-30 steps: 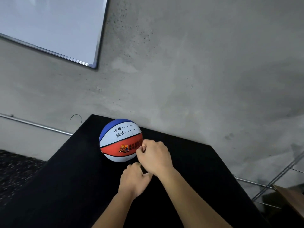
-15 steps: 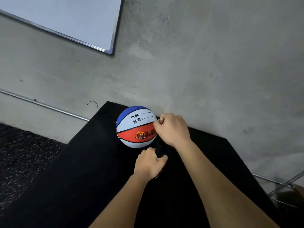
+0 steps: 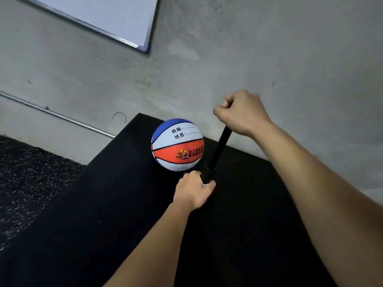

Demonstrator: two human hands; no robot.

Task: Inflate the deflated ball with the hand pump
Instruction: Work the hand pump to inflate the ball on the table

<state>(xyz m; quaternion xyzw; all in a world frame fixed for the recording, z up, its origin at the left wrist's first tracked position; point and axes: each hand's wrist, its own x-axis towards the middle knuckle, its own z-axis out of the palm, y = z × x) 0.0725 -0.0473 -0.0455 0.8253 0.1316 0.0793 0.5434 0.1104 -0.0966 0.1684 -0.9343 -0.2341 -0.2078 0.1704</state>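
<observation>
The ball, in blue, white and orange panels, rests on the black table near the table's far edge, close to the concrete wall. The left hand is clenched around the lower end of the black hand pump, just beside the ball's near right side. The right hand is fisted over the pump's top end, raised above and right of the ball, with the shaft drawn out at a tilt

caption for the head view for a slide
Right hand holds the pump handle raised, left hand grips its base beside the ball.
</observation>
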